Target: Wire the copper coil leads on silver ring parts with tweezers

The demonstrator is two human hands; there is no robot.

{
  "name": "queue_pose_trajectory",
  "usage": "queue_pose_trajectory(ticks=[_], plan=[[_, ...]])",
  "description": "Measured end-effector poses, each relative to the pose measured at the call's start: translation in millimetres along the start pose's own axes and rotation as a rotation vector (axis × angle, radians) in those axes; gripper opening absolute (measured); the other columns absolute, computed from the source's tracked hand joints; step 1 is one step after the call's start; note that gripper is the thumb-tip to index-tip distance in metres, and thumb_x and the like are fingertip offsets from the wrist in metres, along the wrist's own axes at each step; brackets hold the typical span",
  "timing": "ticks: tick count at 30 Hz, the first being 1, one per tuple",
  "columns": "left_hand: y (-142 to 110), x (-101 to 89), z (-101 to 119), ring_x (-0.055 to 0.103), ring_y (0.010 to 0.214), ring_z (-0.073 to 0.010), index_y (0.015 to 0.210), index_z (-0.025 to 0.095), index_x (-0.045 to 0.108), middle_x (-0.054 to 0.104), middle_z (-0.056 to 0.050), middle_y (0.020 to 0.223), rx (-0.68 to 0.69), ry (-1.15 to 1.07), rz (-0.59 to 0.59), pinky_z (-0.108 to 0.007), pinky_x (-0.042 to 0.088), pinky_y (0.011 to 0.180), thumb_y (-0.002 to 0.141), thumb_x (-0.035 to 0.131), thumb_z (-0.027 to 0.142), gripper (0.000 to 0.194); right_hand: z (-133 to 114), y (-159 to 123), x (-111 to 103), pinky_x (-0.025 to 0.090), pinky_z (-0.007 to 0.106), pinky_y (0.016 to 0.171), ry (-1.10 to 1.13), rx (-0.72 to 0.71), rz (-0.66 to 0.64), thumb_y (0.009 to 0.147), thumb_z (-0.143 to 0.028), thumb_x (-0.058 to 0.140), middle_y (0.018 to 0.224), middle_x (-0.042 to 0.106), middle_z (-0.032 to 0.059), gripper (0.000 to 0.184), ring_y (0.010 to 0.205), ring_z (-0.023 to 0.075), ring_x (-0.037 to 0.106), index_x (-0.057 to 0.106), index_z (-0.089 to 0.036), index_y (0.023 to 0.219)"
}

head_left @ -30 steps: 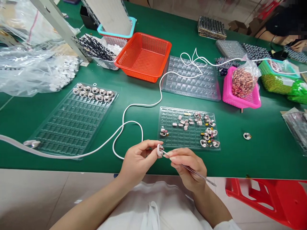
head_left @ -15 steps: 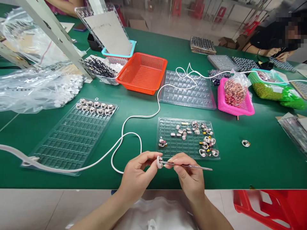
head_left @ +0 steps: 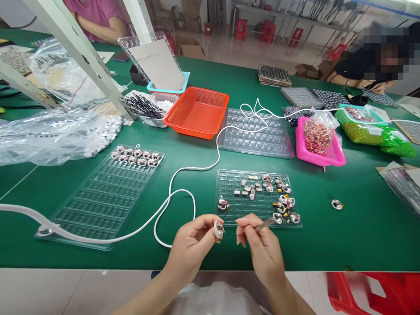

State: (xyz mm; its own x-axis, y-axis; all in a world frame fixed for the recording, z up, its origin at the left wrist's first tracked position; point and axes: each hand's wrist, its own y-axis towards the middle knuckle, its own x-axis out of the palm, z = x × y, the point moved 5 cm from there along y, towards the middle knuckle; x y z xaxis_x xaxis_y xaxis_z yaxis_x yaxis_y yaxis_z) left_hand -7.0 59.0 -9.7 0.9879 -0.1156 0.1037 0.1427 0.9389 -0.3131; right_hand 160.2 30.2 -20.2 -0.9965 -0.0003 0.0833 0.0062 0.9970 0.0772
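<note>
My left hand [head_left: 192, 243] pinches a small white ring-shaped part [head_left: 218, 229] between thumb and fingers, just above the table's near edge. My right hand [head_left: 260, 245] holds thin metal tweezers [head_left: 265, 224], their tip pointing up and right, away from the part. Just beyond both hands lies a clear compartment tray [head_left: 229, 183] with several small pale and metal parts scattered in it.
A larger clear tray [head_left: 101, 197] with a row of metal rings lies to the left. A white cable [head_left: 183, 175] loops across the green table. An orange basket [head_left: 197, 109], a pink basket [head_left: 320, 148] and plastic bags stand farther back. Other people sit at the far side. A red stool [head_left: 377, 293] stands at lower right.
The tweezers have come off the white part and swung so the tip now points up-right. The view has tilted upward, showing more of the room.
</note>
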Motion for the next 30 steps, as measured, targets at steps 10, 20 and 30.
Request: queue_pose_trajectory(ticks=[10, 20, 30], plan=[[-4.7, 1.5, -1.3, 0.074, 0.079, -0.0216, 0.088, 0.020, 0.081, 0.081, -0.007, 0.086, 0.061, -0.038, 0.023, -0.028, 0.061, 0.074, 0.080, 0.077, 0.033, 0.016, -3.5, 8.0, 25.6, 0.042, 0.020, 0.053, -0.181, 0.085, -0.043, 0.085, -0.022, 0.066, 0.074, 0.049, -0.0032, 0.009, 0.061, 0.0103, 0.045, 0.059, -0.021, 0.089], [-9.2, 1.3, 7.5, 0.071, 0.072, -0.0185, 0.095, 0.024, 0.084, 0.080, -0.005, 0.083, 0.255, 0.169, -0.015, -0.024, 0.057, 0.067, 0.085, 0.071, 0.024, 0.015, -6.7, 10.7, 18.4, 0.040, 0.021, 0.058, -0.134, 0.265, -0.168, 0.081, -0.024, 0.070, 0.075, 0.049, -0.0045, 0.015, 0.064, 0.0107, 0.044, 0.056, -0.022, 0.087], [-11.0, 2.8, 7.4, 0.071, 0.074, -0.0191, 0.101, 0.024, 0.083, 0.081, -0.005, 0.084, 0.301, 0.234, -0.037, -0.024, 0.057, 0.068, 0.087, 0.068, 0.022, 0.020, -1.3, 7.5, 19.3, 0.035, 0.023, 0.057, -0.146, 0.186, -0.059, 0.085, -0.024, 0.065, 0.074, 0.045, -0.0041, 0.007, 0.063, 0.0107, 0.040, 0.059, -0.020, 0.083]])
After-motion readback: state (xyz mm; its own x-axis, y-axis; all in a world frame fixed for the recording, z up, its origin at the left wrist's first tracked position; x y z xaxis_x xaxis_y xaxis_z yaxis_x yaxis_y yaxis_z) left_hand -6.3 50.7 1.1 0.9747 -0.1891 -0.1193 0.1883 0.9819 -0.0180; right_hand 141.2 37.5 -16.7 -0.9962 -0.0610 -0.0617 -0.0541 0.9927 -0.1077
